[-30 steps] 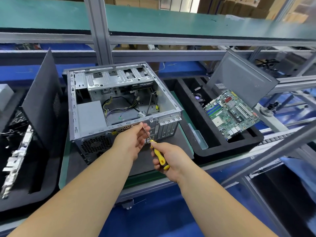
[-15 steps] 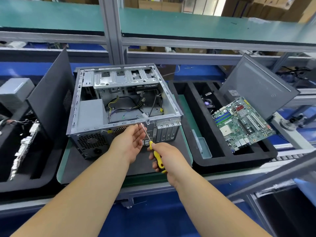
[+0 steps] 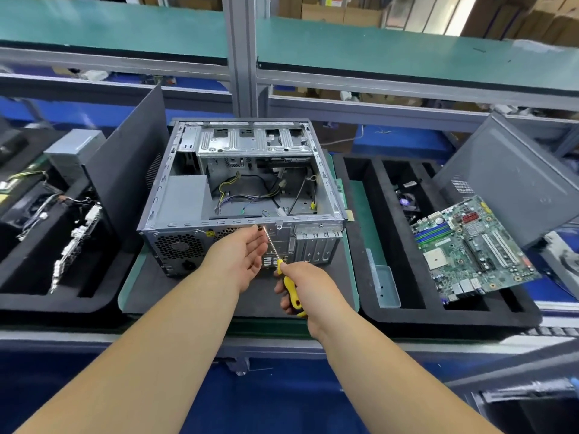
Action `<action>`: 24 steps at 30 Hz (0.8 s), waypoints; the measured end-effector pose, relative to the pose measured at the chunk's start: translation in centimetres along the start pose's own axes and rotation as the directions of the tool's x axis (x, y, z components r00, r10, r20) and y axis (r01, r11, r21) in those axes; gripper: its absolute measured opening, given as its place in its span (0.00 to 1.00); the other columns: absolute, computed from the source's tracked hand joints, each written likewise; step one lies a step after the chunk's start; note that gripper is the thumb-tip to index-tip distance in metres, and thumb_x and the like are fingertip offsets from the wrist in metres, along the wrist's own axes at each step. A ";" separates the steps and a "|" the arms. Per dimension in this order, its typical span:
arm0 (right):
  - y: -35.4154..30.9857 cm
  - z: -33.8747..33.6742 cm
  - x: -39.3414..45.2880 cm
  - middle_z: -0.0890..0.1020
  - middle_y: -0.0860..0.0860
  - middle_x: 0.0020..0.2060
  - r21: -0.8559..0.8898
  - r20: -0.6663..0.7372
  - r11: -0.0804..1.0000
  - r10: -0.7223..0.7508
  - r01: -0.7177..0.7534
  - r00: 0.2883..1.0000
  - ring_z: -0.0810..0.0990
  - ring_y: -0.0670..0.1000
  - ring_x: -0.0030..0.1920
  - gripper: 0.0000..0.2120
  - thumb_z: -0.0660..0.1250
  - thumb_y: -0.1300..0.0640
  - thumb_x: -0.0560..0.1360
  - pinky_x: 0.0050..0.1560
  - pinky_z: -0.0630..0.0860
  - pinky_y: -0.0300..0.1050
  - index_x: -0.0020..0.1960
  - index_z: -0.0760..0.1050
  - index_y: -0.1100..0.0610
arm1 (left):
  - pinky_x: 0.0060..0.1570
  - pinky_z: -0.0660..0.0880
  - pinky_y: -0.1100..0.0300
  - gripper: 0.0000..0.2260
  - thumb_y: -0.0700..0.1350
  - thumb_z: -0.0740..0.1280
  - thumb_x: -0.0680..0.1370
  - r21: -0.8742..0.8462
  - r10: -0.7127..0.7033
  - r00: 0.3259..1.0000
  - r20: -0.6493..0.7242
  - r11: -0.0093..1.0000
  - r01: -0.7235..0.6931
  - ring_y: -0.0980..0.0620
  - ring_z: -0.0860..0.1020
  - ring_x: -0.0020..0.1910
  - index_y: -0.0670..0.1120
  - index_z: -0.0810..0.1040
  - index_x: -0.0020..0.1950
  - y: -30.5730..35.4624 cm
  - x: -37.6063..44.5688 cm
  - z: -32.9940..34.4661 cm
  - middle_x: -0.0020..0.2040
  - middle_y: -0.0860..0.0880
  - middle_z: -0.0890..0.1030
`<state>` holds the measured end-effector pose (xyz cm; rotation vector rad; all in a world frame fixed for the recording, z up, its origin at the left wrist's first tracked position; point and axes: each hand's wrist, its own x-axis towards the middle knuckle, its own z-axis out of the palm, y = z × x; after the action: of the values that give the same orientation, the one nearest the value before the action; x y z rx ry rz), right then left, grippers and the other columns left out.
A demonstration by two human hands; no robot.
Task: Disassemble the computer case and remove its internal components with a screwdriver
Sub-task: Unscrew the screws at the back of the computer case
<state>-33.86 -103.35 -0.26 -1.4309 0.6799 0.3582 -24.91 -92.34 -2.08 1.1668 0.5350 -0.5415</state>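
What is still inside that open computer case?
Inside the computer case lie loose cables, a grey power supply box at the left, and a metal drive cage at the far end. Anything beneath the box and cage is hidden.

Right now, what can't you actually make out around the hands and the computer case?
Head view only:
- Screwdriver tip: too small to tell whether it sits in a screw.
- Rear panel of the computer case: partly covered by the left hand.
- Screwdriver handle: mostly wrapped by the right hand.
- Motherboard labels: too small.

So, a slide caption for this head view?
Right hand drives a yellow screwdriver into the open computer case.
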 end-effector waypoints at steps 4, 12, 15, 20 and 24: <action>0.5 0.1 0.0 0.80 0.51 0.31 0.002 0.019 1.000 0.004 -0.004 1.000 0.75 0.48 0.28 0.11 0.60 0.52 0.82 0.33 0.72 0.44 0.52 0.78 0.58 | 0.34 0.68 0.66 0.08 0.49 0.65 0.80 0.023 -0.002 1.000 0.018 1.000 0.002 0.60 0.79 0.40 0.49 0.82 0.47 0.0 0.0 0.0 0.38 0.56 0.85; 0.2 0.7 -0.4 0.80 0.51 0.31 0.046 0.038 0.998 0.039 -0.041 0.999 0.73 0.48 0.27 0.12 0.59 0.52 0.83 0.31 0.70 0.42 0.50 0.77 0.58 | 0.35 0.68 0.66 0.07 0.49 0.67 0.79 0.061 0.020 0.999 0.032 0.998 -0.022 0.60 0.79 0.39 0.50 0.82 0.44 0.0 -0.1 -0.1 0.38 0.56 0.85; 0.0 0.9 -0.6 0.79 0.51 0.29 0.050 0.032 0.997 0.051 -0.052 0.998 0.72 0.47 0.27 0.13 0.58 0.52 0.83 0.31 0.68 0.42 0.49 0.77 0.58 | 0.36 0.69 0.66 0.08 0.48 0.67 0.79 0.065 0.016 0.999 0.035 0.998 -0.018 0.59 0.79 0.39 0.50 0.83 0.43 0.1 0.0 -0.3 0.38 0.55 0.85; -0.4 1.2 -1.1 0.78 0.50 0.26 0.070 0.023 0.995 0.070 -0.072 0.997 0.70 0.47 0.26 0.14 0.57 0.52 0.84 0.29 0.66 0.41 0.48 0.77 0.59 | 0.36 0.70 0.66 0.08 0.47 0.67 0.79 0.072 0.008 0.999 0.044 0.997 -0.011 0.59 0.80 0.38 0.49 0.83 0.43 0.3 0.1 -0.4 0.38 0.54 0.85; -0.7 1.5 -1.5 0.77 0.50 0.27 0.075 0.019 0.994 0.083 -0.084 0.996 0.69 0.46 0.25 0.15 0.56 0.52 0.84 0.28 0.66 0.39 0.48 0.77 0.59 | 0.35 0.71 0.65 0.07 0.46 0.66 0.79 0.074 -0.006 0.999 0.054 0.997 0.002 0.59 0.80 0.37 0.48 0.83 0.45 0.5 0.2 -0.5 0.39 0.54 0.85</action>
<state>-34.25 -101.76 1.17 -1.3292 0.7346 0.4049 -24.55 -91.73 -2.02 1.2181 0.4742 -0.5986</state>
